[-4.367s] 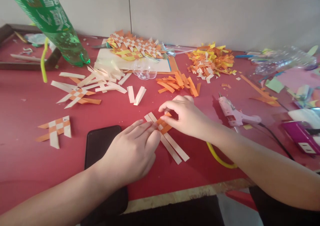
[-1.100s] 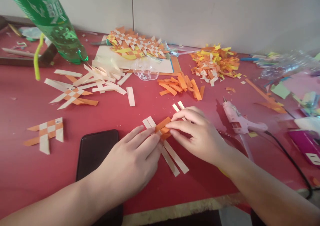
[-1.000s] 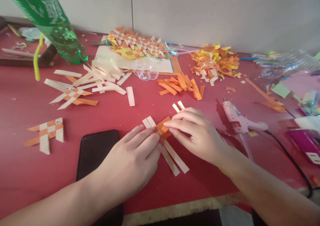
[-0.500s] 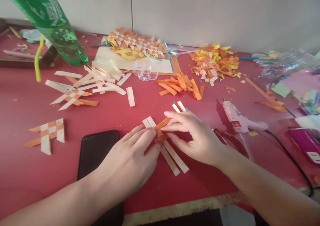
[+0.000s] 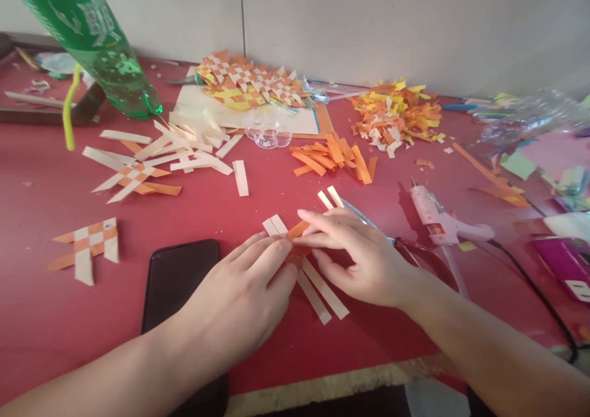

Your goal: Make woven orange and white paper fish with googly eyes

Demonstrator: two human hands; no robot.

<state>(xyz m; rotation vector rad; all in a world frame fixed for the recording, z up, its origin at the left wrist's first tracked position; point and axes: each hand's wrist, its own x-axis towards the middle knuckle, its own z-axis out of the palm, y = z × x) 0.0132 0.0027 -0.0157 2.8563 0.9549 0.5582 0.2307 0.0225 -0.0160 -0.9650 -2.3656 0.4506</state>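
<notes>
Between my hands lies a small weave of orange and cream paper strips (image 5: 325, 294) on the red table. Two cream strips run toward me and their other ends stick out beyond my fingers. My left hand (image 5: 251, 281) presses its fingers and thumb on the left side of the weave. From the right, my right hand (image 5: 359, 251) has its fingers at an orange strip (image 5: 296, 229), thumb underneath. The centre of the weave is mostly covered by fingertips. Under my right hand, scissors (image 5: 426, 257) with dark red handles are partly hidden.
A black phone (image 5: 179, 275) lies by my left forearm, a woven paper fish (image 5: 95, 242) further left. Cream strips (image 5: 193, 146), orange strips (image 5: 332, 155) and paper scraps (image 5: 399, 115) lie behind. A glue gun (image 5: 442, 217) with a cord is right; a green bottle (image 5: 110, 54) stands back left.
My right hand's fingers have shifted slightly left over the orange strip, covering more of the weave. My left hand stays almost in place.
</notes>
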